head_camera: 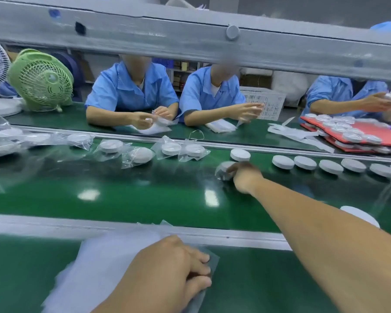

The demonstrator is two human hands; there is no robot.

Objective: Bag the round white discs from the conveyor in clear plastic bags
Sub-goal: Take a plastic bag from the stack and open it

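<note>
Two green surfaces fill most of the frame: the moving conveyor belt (pixel 122 195) across the middle and the near green bench (pixel 257 279) along the bottom, split by a grey rail (pixel 54 224). Across the top runs a grey overhead beam (pixel 190 41), and below it three workers in blue shirts (pixel 131 91) sit on the far side handling bags. At upper left stands a green fan (pixel 41 80).

At lower left your stack of clear plastic bags (pixel 104 263) lies on the bench. Your left hand (pixel 167 274) rests flat on its right edge, fingers pressed together and curled slightly over the plastic.

Your right arm stretches from lower right toward the centre of the belt. Your right hand (pixel 244 177) closes around a round white disc (pixel 224 170) there, fingertips wrapped over its top; blur hides whether it has left the belt.

To the right of that hand a row of bare discs (pixel 330 166) lines the belt's far edge, and one more disc (pixel 240 154) sits just behind your fingers. Left of centre, bagged discs (pixel 172 149) lie scattered on the belt. Another disc (pixel 359 215) peeks out behind your forearm at right.
</note>
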